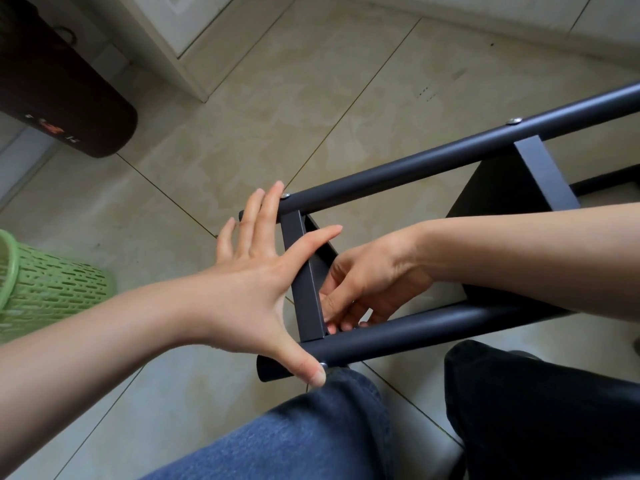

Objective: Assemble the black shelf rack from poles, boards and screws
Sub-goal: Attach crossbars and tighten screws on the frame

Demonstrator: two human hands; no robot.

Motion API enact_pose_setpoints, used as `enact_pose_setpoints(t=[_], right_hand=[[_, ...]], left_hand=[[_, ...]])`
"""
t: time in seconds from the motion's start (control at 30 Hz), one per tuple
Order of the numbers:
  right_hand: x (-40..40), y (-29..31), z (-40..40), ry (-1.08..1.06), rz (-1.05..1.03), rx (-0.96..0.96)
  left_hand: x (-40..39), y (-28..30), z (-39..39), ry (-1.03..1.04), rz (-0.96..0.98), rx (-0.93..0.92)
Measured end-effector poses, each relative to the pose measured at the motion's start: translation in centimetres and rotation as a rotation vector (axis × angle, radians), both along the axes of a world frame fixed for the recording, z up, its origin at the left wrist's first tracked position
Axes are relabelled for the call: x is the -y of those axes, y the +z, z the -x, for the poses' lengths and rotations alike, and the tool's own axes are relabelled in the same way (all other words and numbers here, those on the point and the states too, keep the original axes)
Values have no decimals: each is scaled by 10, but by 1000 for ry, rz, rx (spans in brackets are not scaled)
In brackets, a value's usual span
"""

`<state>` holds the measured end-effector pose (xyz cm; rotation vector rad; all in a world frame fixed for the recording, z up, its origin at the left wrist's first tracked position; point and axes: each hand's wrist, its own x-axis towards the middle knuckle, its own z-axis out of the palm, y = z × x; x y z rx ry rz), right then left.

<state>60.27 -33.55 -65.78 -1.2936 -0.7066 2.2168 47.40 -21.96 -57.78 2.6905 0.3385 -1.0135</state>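
The black shelf rack lies on its side across my lap. Its far pole point(415, 164) and near pole point(415, 332) run from left to upper right, joined by a black board point(304, 282) at the left end and a second board point(540, 174) further right. My left hand point(263, 271) presses flat against the end board with spread, straight fingers, its thumb touching a screw head point(322, 364) on the near pole. My right hand point(363, 289) reaches inside the frame with curled fingers at the board-pole corner. What those fingers pinch is hidden. Another screw point(514, 120) sits in the far pole.
A green perforated plastic basket point(52, 289) stands on the tiled floor at the left. A dark rolled bag point(62, 88) lies at the upper left beside a white door frame point(166, 39). My knees in jeans point(311, 427) fill the bottom.
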Motion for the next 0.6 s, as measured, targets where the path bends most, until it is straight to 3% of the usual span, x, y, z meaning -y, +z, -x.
enact_pose_setpoints(t=[0.6], right_hand=[[0,2,-4,31,63,-60]], left_hand=[[6,-7,8,70,103,186]])
